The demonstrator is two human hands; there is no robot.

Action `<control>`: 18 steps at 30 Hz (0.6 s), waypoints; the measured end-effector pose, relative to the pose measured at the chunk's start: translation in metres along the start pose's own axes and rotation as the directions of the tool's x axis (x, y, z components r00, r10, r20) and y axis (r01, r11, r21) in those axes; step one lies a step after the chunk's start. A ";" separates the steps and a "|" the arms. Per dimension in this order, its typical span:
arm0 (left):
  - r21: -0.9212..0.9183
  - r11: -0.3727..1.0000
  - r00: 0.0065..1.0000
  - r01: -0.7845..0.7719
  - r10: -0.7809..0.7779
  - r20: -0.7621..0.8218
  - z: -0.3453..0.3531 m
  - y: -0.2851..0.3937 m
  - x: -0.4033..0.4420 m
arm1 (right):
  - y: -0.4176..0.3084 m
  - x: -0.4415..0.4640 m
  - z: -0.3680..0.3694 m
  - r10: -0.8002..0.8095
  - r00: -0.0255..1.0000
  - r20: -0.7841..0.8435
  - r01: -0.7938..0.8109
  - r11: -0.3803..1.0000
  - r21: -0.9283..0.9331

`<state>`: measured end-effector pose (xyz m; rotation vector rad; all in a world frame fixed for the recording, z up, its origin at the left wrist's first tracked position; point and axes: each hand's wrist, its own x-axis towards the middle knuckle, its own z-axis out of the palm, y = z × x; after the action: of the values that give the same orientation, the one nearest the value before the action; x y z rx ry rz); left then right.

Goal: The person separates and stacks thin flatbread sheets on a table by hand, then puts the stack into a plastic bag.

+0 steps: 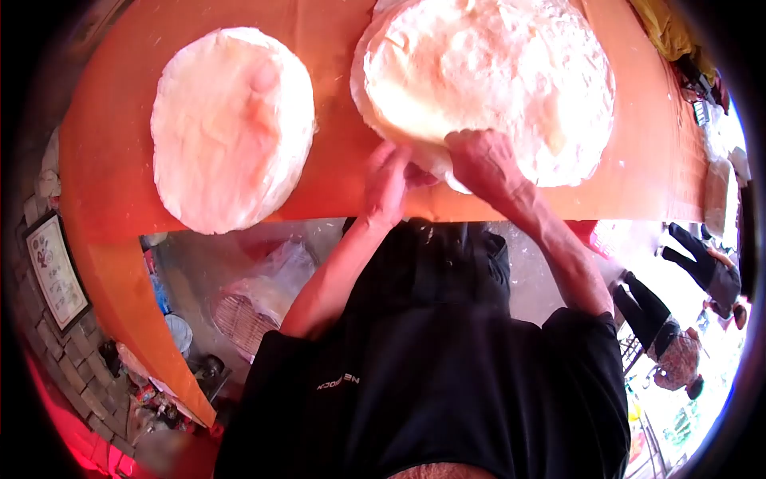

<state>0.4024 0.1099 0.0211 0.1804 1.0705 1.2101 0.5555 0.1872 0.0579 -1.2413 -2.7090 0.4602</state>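
Observation:
A large, roughly round white sheet (487,80) with a crinkled, layered surface lies on the orange tabletop; I cannot tell whether it is dough or wadding. At its near edge, my right hand (485,166) is closed with the fingers curled down on the rim. My left hand (388,182), slightly blurred, pinches the same rim just to the left. Between the two hands, a bit of the edge is pulled up and folded. To the left lies a smaller, smoother oval white sheet (231,128), apart from both hands.
The orange table (335,195) ends just in front of my body. Below it at left are a woven basket (239,319) with clear plastic and a bucket (179,334). A framed sheet (56,271) stands by a brick surface. Two people (674,343) are at far right.

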 end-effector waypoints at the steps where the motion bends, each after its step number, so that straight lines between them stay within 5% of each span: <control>1: 0.051 0.999 1.000 0.017 -0.018 0.007 -0.006 -0.002 0.002 | 0.001 0.003 0.001 0.036 0.999 0.015 -0.036 0.999 0.034; 5: 0.042 0.999 0.998 -0.022 0.020 0.067 -0.006 -0.004 -0.001 | -0.021 0.026 -0.003 0.017 0.998 0.067 -0.019 0.999 0.030; 7: 0.046 0.999 0.998 -0.021 0.018 0.063 -0.008 -0.003 0.003 | -0.030 0.011 0.013 -0.060 0.998 -0.020 0.063 0.966 0.251; 10: -0.070 0.997 0.994 0.010 -0.003 0.106 -0.016 0.002 0.002 | -0.029 -0.011 0.021 -0.061 0.912 -0.406 0.203 0.927 0.316; 13: -0.112 0.994 0.988 -0.002 0.019 0.152 -0.009 0.002 0.005 | -0.011 -0.021 0.027 -0.105 0.875 -0.472 0.149 0.987 0.057; 15: -0.059 0.998 0.982 -0.015 0.026 0.185 0.004 0.008 0.011 | -0.005 -0.011 0.017 0.108 0.981 -0.159 -0.093 0.991 0.099; 16: -0.046 0.998 0.984 -0.035 0.042 0.176 0.007 0.010 0.014 | 0.002 -0.002 -0.002 0.206 0.968 0.144 -0.202 0.978 -0.041; 18: -0.001 0.998 0.981 -0.059 0.059 0.184 0.026 0.019 0.018 | 0.045 0.018 -0.029 0.202 0.978 0.052 -0.190 0.966 -0.176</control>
<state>0.4082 0.1431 0.0369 0.3231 0.9115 1.2194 0.5831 0.2347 0.0707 -1.5770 -2.7437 0.3026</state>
